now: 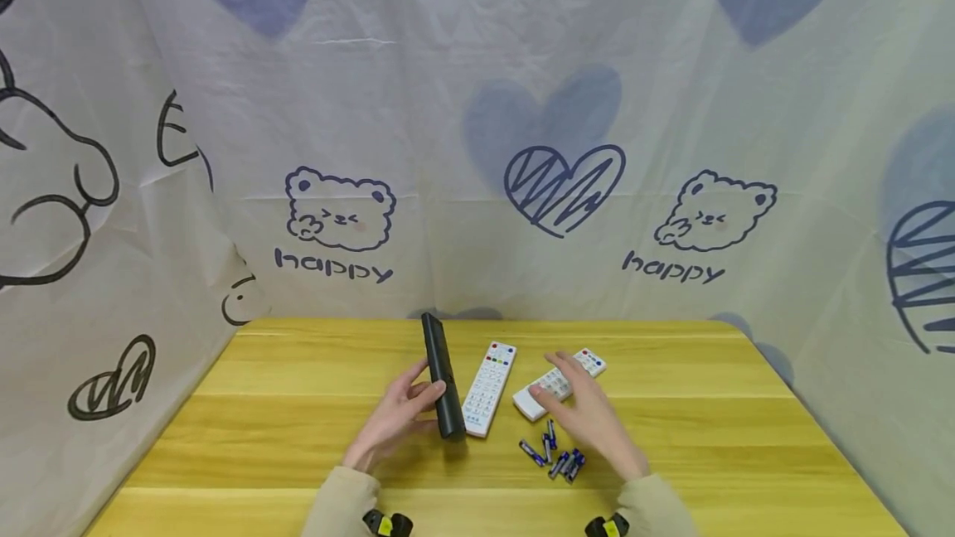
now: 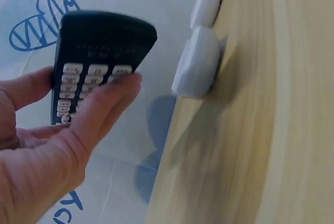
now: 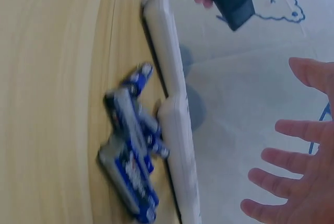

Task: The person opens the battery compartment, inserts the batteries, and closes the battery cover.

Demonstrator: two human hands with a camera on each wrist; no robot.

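My left hand (image 1: pixel 403 414) grips a black remote control (image 1: pixel 442 375) on edge above the table, thumb on one side. In the left wrist view, the black remote (image 2: pixel 104 41) shows pale buttons, and fingers lie across its face. My right hand (image 1: pixel 591 414) hovers over a white remote (image 1: pixel 531 406) lying slanted on the table; its fingers (image 3: pixel 284 158) are spread and hold nothing. Between the black remote and that one lies another white remote (image 1: pixel 488 389). Several blue-and-silver batteries (image 1: pixel 567 464) lie in a loose pile beside my right hand.
The wooden table (image 1: pixel 246 421) carries all of these things. A pale cloth (image 1: pixel 448 239) with bears and hearts hangs along its back edge and both sides. Dark wrist straps with cameras (image 1: pixel 388 524) sit over beige sleeves (image 1: pixel 339 504).
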